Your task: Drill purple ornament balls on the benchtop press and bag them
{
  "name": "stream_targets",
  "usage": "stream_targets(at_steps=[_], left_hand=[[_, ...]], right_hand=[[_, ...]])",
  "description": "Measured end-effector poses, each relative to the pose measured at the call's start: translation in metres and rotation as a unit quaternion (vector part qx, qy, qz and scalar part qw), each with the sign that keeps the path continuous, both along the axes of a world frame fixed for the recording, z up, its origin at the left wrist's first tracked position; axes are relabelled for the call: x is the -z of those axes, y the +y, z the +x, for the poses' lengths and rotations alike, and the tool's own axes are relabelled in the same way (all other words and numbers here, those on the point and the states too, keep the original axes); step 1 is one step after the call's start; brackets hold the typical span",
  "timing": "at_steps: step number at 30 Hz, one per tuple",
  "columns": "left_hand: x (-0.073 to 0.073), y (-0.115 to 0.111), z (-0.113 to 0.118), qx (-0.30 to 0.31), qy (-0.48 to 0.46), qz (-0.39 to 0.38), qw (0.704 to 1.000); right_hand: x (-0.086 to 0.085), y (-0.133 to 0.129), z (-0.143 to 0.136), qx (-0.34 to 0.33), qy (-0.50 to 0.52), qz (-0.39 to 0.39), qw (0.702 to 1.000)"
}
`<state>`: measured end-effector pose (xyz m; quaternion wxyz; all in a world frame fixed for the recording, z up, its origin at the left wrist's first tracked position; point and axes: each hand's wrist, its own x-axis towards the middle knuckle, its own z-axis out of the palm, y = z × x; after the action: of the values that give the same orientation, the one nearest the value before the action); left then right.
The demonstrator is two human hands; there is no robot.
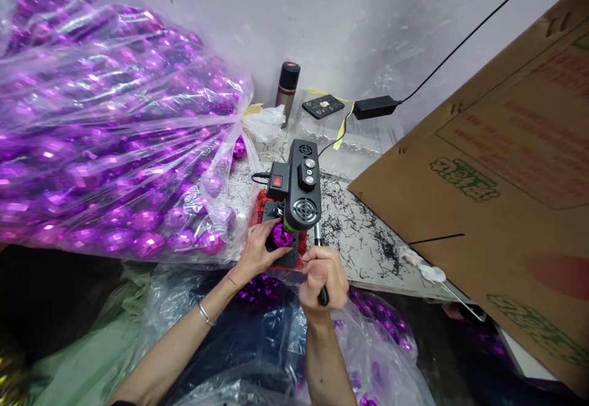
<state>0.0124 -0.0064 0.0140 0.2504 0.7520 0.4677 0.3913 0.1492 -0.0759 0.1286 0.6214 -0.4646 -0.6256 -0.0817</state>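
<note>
A small black bench drill press (304,179) stands on a red mat (301,249) near the table's front edge. Under its head, a shiny purple faceted ball (282,235) rests on the dark base. My left hand (260,249) grips this ball between thumb and fingers, from the left. To the right, my right hand (324,280) is wrapped round the press's lever handle (323,296), whose black end shows below my fist. The drill head hides the top of the ball, so I cannot tell whether the bit touches it.
A big clear bag (115,136) of purple balls fills the left. At the back are a thermos (288,84), a phone (323,106) and a power adapter (375,107). A cardboard box (497,179) stands at right. Black shavings (359,228) litter the table.
</note>
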Motion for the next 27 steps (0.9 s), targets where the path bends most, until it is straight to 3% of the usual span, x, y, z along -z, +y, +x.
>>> stream_targets(at_steps=[10, 27], left_hand=[[0.001, -0.001, 0.001, 0.006, -0.008, 0.006, 1.0], [0.005, 0.002, 0.004, 0.008, -0.016, 0.007, 1.0]], right_hand=[[0.033, 0.009, -0.003, 0.019, 0.019, 0.057, 0.998], [0.056, 0.016, -0.004, 0.008, 0.055, 0.068, 0.996]])
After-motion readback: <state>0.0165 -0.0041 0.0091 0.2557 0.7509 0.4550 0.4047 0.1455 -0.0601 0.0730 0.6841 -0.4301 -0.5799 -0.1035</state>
